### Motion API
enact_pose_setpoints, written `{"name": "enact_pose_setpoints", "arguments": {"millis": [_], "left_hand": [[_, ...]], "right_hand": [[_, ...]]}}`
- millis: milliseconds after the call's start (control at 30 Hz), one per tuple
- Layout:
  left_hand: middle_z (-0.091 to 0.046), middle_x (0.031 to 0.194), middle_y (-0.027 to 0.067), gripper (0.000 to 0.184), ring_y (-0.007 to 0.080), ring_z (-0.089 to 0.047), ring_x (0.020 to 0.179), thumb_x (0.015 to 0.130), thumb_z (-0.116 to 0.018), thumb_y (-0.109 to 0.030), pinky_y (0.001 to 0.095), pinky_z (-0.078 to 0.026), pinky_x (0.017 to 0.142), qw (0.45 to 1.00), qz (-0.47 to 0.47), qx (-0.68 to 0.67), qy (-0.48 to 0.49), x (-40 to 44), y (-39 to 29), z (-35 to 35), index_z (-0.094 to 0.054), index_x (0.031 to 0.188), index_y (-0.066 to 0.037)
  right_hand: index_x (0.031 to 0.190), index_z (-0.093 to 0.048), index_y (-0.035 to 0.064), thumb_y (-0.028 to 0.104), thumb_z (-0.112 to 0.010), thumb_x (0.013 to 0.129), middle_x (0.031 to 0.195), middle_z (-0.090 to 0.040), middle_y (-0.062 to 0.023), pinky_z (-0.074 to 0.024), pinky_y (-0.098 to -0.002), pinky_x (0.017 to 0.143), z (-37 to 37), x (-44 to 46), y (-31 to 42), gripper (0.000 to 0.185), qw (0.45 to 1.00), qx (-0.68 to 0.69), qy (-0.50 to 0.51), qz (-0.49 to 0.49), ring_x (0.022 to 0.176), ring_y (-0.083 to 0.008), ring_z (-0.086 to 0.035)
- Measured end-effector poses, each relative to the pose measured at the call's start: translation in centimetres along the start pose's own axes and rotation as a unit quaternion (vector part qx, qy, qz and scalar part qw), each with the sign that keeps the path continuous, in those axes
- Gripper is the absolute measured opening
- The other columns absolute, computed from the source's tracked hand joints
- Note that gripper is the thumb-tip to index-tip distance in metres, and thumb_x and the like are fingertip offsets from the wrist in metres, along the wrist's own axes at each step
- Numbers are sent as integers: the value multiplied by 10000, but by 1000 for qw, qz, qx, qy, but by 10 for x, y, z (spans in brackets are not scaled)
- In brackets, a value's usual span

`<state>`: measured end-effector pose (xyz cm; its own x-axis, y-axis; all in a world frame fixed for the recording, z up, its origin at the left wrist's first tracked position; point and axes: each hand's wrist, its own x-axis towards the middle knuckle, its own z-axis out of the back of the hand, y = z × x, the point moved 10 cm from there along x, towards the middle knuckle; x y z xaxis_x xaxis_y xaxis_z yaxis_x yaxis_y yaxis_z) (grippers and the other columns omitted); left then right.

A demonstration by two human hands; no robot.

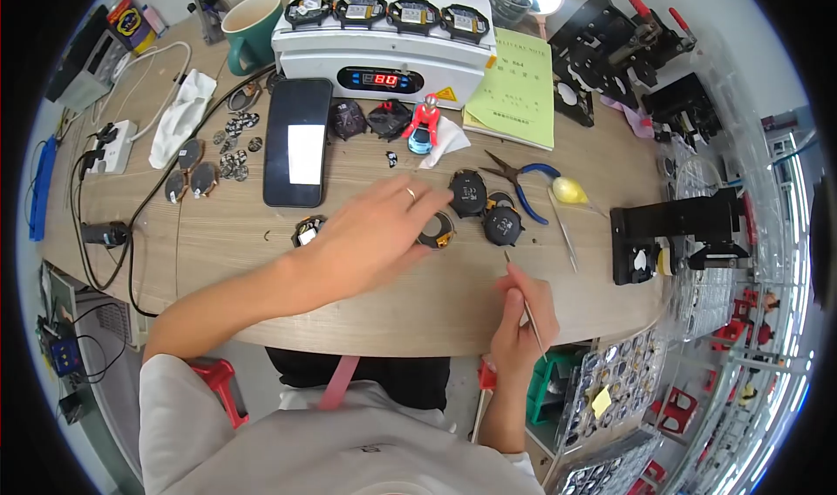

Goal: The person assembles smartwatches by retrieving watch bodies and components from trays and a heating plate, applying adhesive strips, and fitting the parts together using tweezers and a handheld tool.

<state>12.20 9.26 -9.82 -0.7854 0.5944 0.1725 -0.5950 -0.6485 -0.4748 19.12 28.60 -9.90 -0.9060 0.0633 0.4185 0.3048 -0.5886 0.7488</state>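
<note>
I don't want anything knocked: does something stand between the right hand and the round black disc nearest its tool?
Nothing visible does: apart from the slim metal tool that the right hand holds, only bare wooden tabletop shows before the round black disc. The blue-handled pliers lie beyond it.

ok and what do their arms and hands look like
The left hand is ungloved, with a thin metallic-looking ring on one finger; the right hand is ungloved too, no ring visible. Pale grey short sleeves leave the forearms uncovered.
</note>
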Motion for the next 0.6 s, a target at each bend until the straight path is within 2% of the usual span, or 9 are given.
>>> {"name": "enact_pose_setpoints", "arguments": {"millis": [67, 100, 200, 267, 400, 467, 500, 567, 600], "left_hand": [[-623, 1320, 149, 617, 362, -589, 1244, 884, -805, -203, 428, -541, 996, 995, 29, -26, -90, 7, 2, 19, -548, 1420, -37], [-623, 1320, 149, 617, 362, -589, 1244, 884, -805, -203, 428, -541, 996, 994, 30, -32, -95, 14, 3, 15, -548, 1420, -37], [-634, 1289, 142, 623, 355, -597, 1232, 880, -805, -210, 427, -545, 986, 989, -25, 7, -143, 40, -1, 5, -546, 1420, -39], [-642, 1259, 132, 638, 337, -599, 1242, 880, -806, -227, 416, -560, 962, 997, -49, 50, -44, 58, -4, -22, -539, 1425, -31], [-655, 1223, 132, 651, 328, -607, 1247, 859, -818, -215, 399, -575, 927, 994, -43, 91, -47, 60, -16, -9, -546, 1429, -54], [-610, 1256, 117, 629, 294, -618, 1268, 857, -814, -117, 390, -590, 956, 986, 26, -154, -57, 44, -10, 19, -550, 1427, -82], [-610, 1256, 117, 629, 294, -618, 1268, 857, -814, -117, 390, -590, 956, 987, 26, -151, -47, 33, -11, 22, -550, 1427, -82], [-531, 1344, 120, 628, 286, -614, 1302, 834, -811, -14, 403, -582, 1025, 936, 47, -350, 4, 1, -9, 16, -563, 1404, -102], [-531, 1344, 120, 628, 286, -614, 1302, 834, -811, -14, 403, -582, 1025, 937, 52, -346, 15, -13, -10, 10, -563, 1404, -102]], "right_hand": [[1172, -744, -13, -19, -639, 1000, 922, -732, -137, -545, -349, 755, 0, 1, -5, 201, 1000, -10, 3, -8, 832, -259, -694], [1175, -744, -14, -19, -641, 998, 917, -729, -135, -540, -346, 750, -1, 2, -7, 204, 1000, -13, 9, -11, 829, -257, -691], [1173, -745, -13, -12, -637, 1001, 909, -723, -132, -532, -343, 738, -3, 1, -7, 203, 1000, -15, 6, -4, 817, -254, -683], [1172, -745, -14, -9, -630, 1006, 908, -723, -133, -532, -342, 739, -4, 0, -8, 202, 1000, -15, 3, -4, 814, -252, -681], [1168, -745, -18, 13, -616, 1025, 909, -725, -130, -530, -337, 736, 3, -7, -18, 195, 999, 11, -19, -40, 808, -227, -680], [1186, -737, -20, 30, -617, 1034, 913, -727, -127, -531, -332, 737, 6, -12, -23, 201, 998, 32, -25, -48, 811, -215, -683], [1204, -729, -23, 47, -617, 1042, 917, -729, -124, -533, -328, 738, 8, -15, -25, 208, 997, 52, -31, -52, 814, -203, -685], [1219, -719, -23, 53, -629, 1040, 924, -733, -125, -541, -327, 750, 11, -20, -23, 214, 991, 92, -46, -88, 832, -201, -697], [1235, -708, -24, 59, -641, 1038, 932, -737, -126, -550, -326, 762, 11, -24, -25, 224, 984, 128, -56, -112, 851, -198, -710]]}}
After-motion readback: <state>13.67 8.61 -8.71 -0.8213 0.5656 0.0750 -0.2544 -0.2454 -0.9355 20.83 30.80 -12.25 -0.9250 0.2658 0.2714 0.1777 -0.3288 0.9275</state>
